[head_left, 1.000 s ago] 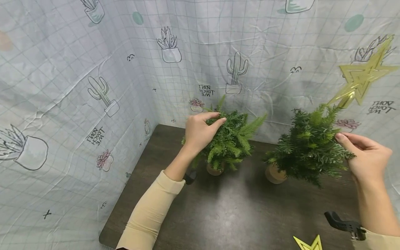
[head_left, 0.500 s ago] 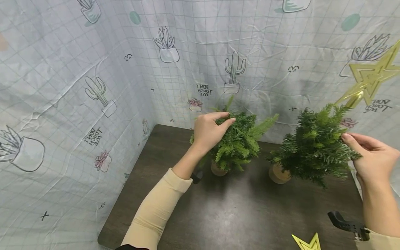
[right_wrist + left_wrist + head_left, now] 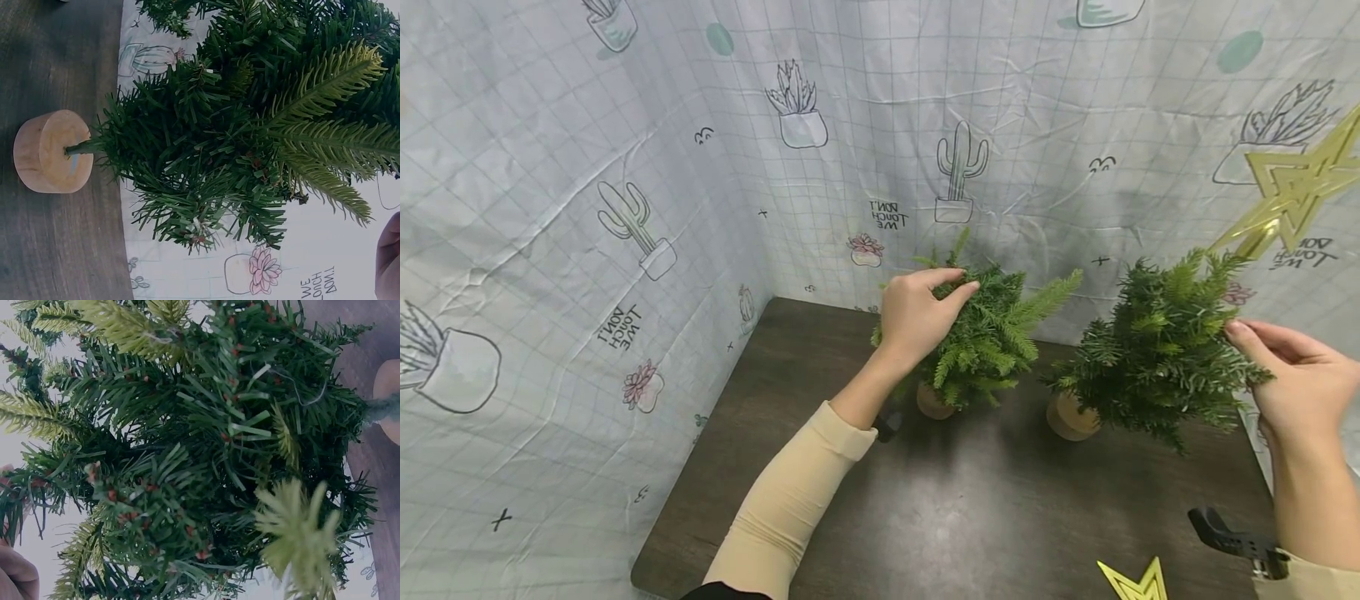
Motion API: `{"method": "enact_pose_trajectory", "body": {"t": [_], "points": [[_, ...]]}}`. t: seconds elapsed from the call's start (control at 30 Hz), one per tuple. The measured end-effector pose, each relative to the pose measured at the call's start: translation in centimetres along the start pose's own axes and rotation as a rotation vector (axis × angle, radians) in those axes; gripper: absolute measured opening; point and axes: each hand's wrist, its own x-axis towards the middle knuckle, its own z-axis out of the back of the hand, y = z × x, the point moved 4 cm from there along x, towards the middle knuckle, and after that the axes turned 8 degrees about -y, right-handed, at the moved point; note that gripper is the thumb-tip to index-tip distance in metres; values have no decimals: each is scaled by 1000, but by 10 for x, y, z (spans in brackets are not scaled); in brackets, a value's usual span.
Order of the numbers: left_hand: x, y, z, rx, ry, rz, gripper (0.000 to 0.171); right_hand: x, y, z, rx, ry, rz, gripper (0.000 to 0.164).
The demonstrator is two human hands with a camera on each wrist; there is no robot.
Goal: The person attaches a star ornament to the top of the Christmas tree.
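Two small artificial Christmas trees stand on the dark table. My left hand [image 3: 921, 312] pinches a branch near the top of the left tree [image 3: 988, 342]; its round wooden base [image 3: 936, 403] shows below. In the left wrist view green needles [image 3: 206, 444] with reddish tips fill most of the picture, fingers [image 3: 15, 572] at the lower left. My right hand [image 3: 1303, 375] pinches a branch at the right side of the other tree [image 3: 1157, 350], which leans right from its wooden base [image 3: 1072, 417]. A gold star topper [image 3: 1296, 192] rises tilted from its tip.
Another gold star [image 3: 1138, 583] lies at the near edge of the view, partly cut off. Behind and to the left hangs a white curtain [image 3: 820, 200] printed with potted plants, close behind both trees. The dark wooden table [image 3: 917, 508] stretches in front.
My left hand and the left tree have shifted a little right. The right hand and the starred tree sit slightly further right too. Both hands keep their pinch.
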Motion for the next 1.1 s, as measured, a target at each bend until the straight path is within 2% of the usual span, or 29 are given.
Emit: {"method": "enact_pose_trajectory", "body": {"t": [0.1, 0.33, 0.57, 0.8, 1.1], "points": [[-1, 0, -3, 12, -3, 9, 30, -1, -1, 0, -4, -1, 0, 29], [-3, 0, -7, 17, 1, 32, 31, -5, -2, 1, 116, -1, -66, 24], [-2, -3, -6, 71, 21, 44, 31, -7, -8, 4, 36, 16, -151, 23], [-3, -5, -4, 77, 42, 58, 32, -7, -15, 7, 192, 13, -208, 24], [-5, -6, 0, 97, 68, 39, 33, -6, -21, 14, 220, 18, -234, 23]]}}
